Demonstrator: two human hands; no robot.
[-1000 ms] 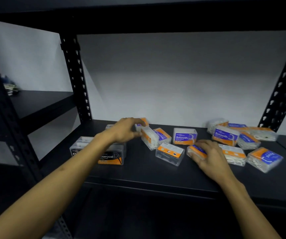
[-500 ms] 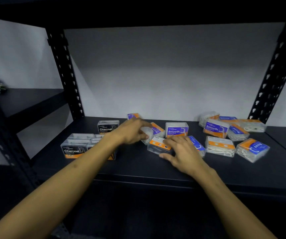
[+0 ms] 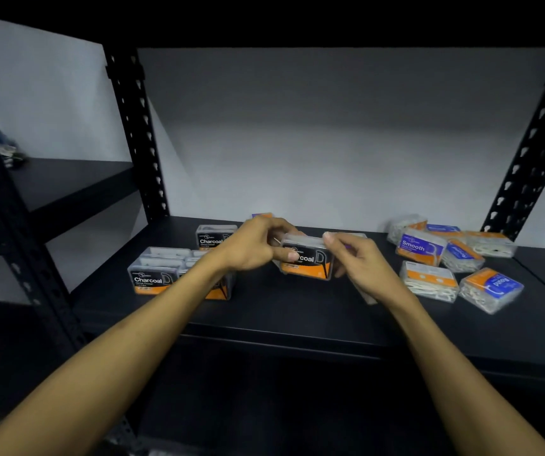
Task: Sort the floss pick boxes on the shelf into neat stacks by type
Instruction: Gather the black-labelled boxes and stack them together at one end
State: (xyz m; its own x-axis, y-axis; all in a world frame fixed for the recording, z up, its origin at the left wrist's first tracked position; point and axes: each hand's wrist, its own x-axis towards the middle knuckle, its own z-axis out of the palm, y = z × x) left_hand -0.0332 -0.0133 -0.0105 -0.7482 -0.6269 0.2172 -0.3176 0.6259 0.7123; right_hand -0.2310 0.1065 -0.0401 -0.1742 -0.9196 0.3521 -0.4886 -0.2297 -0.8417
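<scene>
Black steel shelf (image 3: 297, 311) fills my view, and I'm working along it from the left. First up, a clear Charcoal box at the front left (image 3: 153, 274), label facing me, long axis running left to right, with more clear boxes packed just behind and beside it; my left forearm covers part of that group. Behind them, another Charcoal box near the upright post (image 3: 213, 236) stands alone, label also toward me.

Now the middle: my left hand (image 3: 251, 246) has its fingers curled over the top left of the held Charcoal box (image 3: 307, 261), thumb pressed on the label front. That box is up off the shelf between both hands, upright, long axis left to right, black-and-orange label facing me. My right hand (image 3: 360, 261) pinches its right end, one fingertip on the top edge. A sliver of an orange-topped box (image 3: 262, 215) peeks out behind my left hand.

Over to the right, a loose jumble: a Smooth box (image 3: 420, 246) tilted, purple label toward me, a white-and-orange box lying flat (image 3: 430, 284) in front of it, and a Round box at the far right (image 3: 491, 289) lying skewed, its lettering upside down to me. More boxes are piled behind these, against the wall.
</scene>
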